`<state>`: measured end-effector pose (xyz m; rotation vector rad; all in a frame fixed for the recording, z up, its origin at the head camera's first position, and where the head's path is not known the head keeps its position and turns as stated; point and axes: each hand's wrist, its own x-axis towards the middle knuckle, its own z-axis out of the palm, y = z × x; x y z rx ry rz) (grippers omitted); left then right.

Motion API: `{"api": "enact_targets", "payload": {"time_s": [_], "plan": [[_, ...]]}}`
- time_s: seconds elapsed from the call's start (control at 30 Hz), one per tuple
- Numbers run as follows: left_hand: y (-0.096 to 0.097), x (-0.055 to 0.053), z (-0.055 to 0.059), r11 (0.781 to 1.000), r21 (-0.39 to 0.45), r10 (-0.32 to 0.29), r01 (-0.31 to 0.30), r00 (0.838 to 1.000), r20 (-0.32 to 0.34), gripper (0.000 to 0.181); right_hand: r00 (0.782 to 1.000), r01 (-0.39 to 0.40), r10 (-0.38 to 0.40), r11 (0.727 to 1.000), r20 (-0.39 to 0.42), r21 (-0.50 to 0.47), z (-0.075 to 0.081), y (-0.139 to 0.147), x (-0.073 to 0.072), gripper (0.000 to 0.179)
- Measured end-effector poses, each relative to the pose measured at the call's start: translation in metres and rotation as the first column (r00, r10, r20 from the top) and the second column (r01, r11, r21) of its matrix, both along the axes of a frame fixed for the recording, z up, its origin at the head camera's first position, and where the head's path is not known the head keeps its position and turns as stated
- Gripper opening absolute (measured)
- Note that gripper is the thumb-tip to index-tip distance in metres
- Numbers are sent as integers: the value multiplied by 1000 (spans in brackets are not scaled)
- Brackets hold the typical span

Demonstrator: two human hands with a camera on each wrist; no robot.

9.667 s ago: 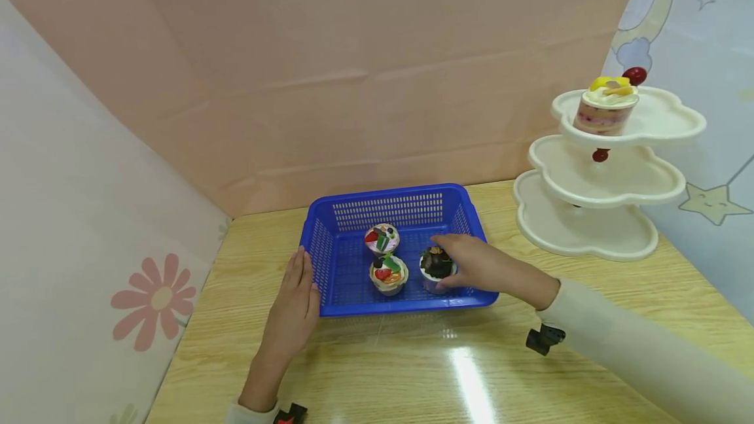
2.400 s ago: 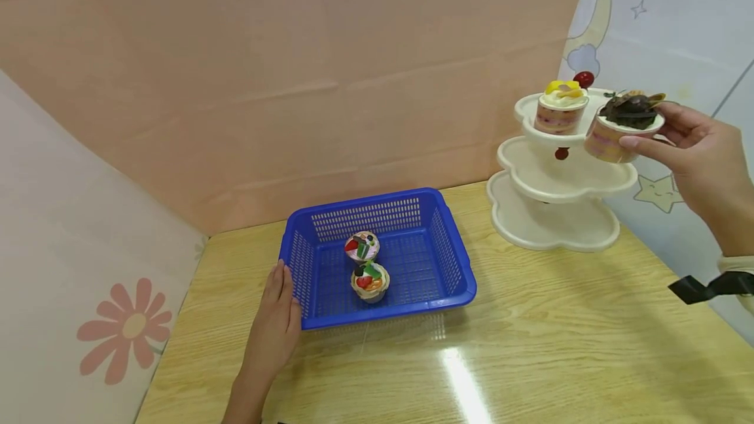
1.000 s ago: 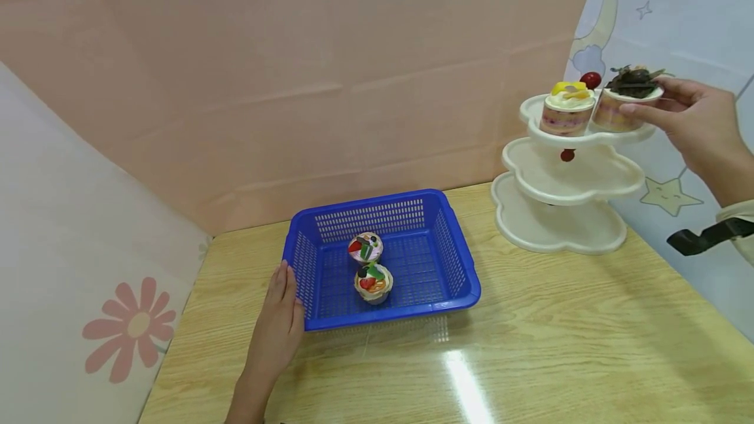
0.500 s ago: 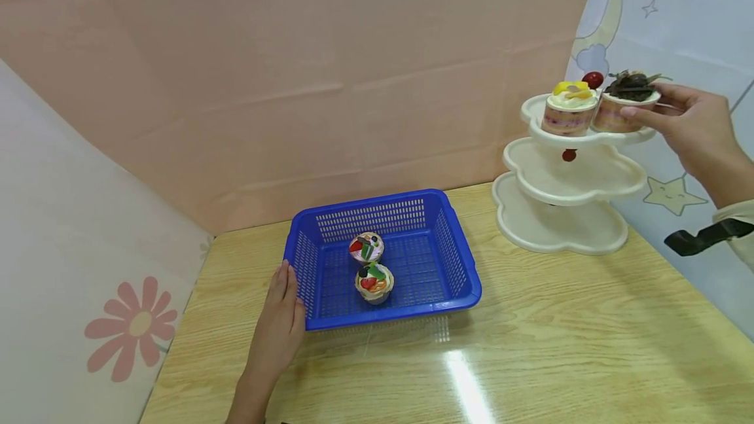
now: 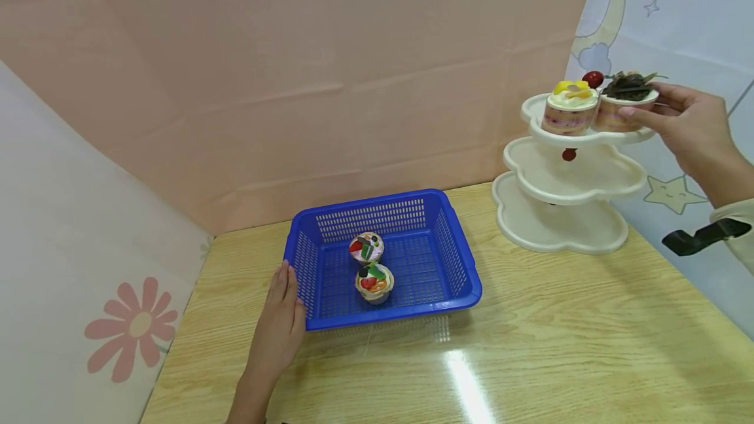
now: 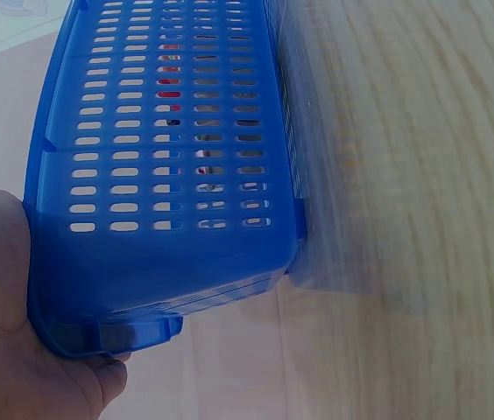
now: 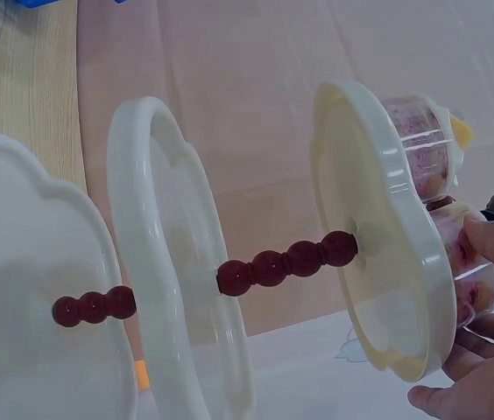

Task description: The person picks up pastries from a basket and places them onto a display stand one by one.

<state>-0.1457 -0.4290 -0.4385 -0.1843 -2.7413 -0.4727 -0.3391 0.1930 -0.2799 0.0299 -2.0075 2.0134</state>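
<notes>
On the top tier of the white three-tier stand (image 5: 559,228), my right hand (image 5: 692,120) holds a dessert cup with dark chocolate topping (image 5: 624,106) between thumb and fingers. The cup is upright beside a dessert cup with yellow fruit topping (image 5: 569,110); the right wrist view shows both cups (image 7: 422,144) at the tier's edge. My left hand (image 5: 277,326) lies with straight fingers against the left side of the blue basket (image 5: 412,306). Inside the basket are a cupcake with strawberry and orange topping (image 5: 374,283) and, behind it, a pink-topped dessert cup (image 5: 366,247).
A red ball knob (image 5: 593,79) tops the stand, and dark red beaded posts (image 7: 286,264) join its tiers. The wooden table (image 5: 530,345) meets a peach backdrop (image 5: 353,84) behind. Patterned white sheets hang at the left and right.
The chocolate-topped cup went from the basket to the stand's top tier in my right hand. Over the last second it shifted slightly toward the yellow-topped cup. My left hand stays at the basket.
</notes>
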Motion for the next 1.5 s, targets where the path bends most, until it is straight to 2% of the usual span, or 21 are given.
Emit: {"api": "enact_targets", "payload": {"time_s": [0.07, 0.2, 0.27, 0.37, 0.47, 0.57, 0.6, 0.7, 0.87, 0.97, 1.1, 1.3, 1.4, 1.5], "plan": [[0, 0, 0, 1000, 2, 0, 0, 1000, -4, 52, 1000, -17, 16, 999, -13, -34, 0, 0, 0, 76], [0, 0, 0, 1000, 5, -4, 4, 1000, -7, 52, 999, -29, 29, 999, -18, -28, 1, 0, 1, 74], [-1, 0, -1, 1000, 5, -4, 4, 1000, -1, 53, 1000, -16, 16, 1000, -9, 7, 1, 0, 2, 75], [-1, 0, -1, 1000, 3, -4, 4, 1000, 5, 53, 1000, 27, -28, 993, 9, 112, 1, 0, 5, 77], [-1, -1, -1, 1000, 5, -2, 2, 1000, 9, 53, 993, 96, -109, 959, 35, 265, -2, 0, 10, 77], [-1, 0, 0, 1000, 7, -3, 3, 1000, 7, 53, 983, 149, -177, 917, 45, 369, -5, -1, 16, 75], [0, 0, 0, 1000, 9, -3, 3, 1000, 7, 53, 980, 162, -195, 908, 47, 387, -6, -1, 19, 75], [0, -1, 0, 1000, 8, -5, 5, 1000, 3, 53, 977, 181, -211, 903, 36, 389, -6, -3, 26, 73], [-1, -1, 1, 1000, -1, 5, -5, 1000, 16, 53, 965, 216, -260, 867, 37, 450, -7, -13, 44, 73], [-1, 0, 0, 1000, 0, 10, -10, 1000, 17, 53, 957, 243, -287, 856, 29, 455, -8, -21, 55, 71], [-2, -1, 0, 1000, 5, 4, -4, 1000, 11, 53, 945, 308, -325, 852, -33, 424, -8, -32, 66, 67], [-2, -2, -2, 1000, 2, 0, 0, 1000, 17, 53, 913, 407, -361, 833, -188, 376, -10, -48, 78, 57], [-2, -2, -1, 1000, 3, -3, 3, 1000, 23, 53, 899, 431, -356, 824, -255, 368, -14, -59, 81, 52], [-1, -2, -1, 1000, 3, -2, 2, 1000, 25, 53, 896, 431, -342, 823, -283, 371, -18, -70, 84, 48]]}}
